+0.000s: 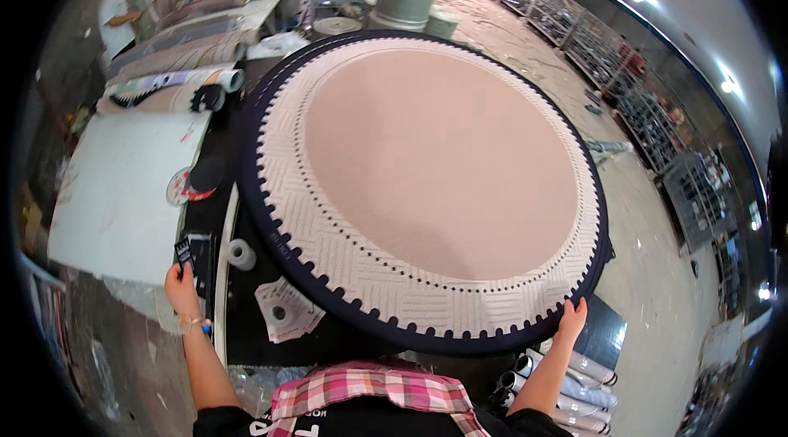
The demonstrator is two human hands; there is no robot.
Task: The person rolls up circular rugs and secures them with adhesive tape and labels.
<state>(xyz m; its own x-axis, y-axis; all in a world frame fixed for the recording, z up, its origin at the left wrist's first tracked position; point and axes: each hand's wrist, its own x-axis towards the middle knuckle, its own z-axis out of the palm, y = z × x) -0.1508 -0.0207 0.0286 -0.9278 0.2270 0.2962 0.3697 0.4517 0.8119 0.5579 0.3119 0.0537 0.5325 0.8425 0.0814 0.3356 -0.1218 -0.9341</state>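
Observation:
A large round rug (443, 166) lies in front of me, with a beige centre, a cream patterned ring and a dark navy scalloped border. My right hand (572, 320) is closed on the rug's near right edge, its thumb on top and its other fingers partly hidden. Off to the left, my left hand (182, 288) pinches a small dark label (183, 252) with pale marks. That hand is apart from the rug, beside the black table's left edge. Between it and the rug stand a white roll (241, 254) and a fan of printed paper cards (287, 311) with a roll on top.
A white board (123, 191) lies on the left, with rolled rugs (172, 80) behind it. Plastic-wrapped rolls (574, 392) sit near my right arm. Metal racks (591, 43) line the right side. A person (117, 17) stands at the far left; a large drum (402, 2) is behind the rug.

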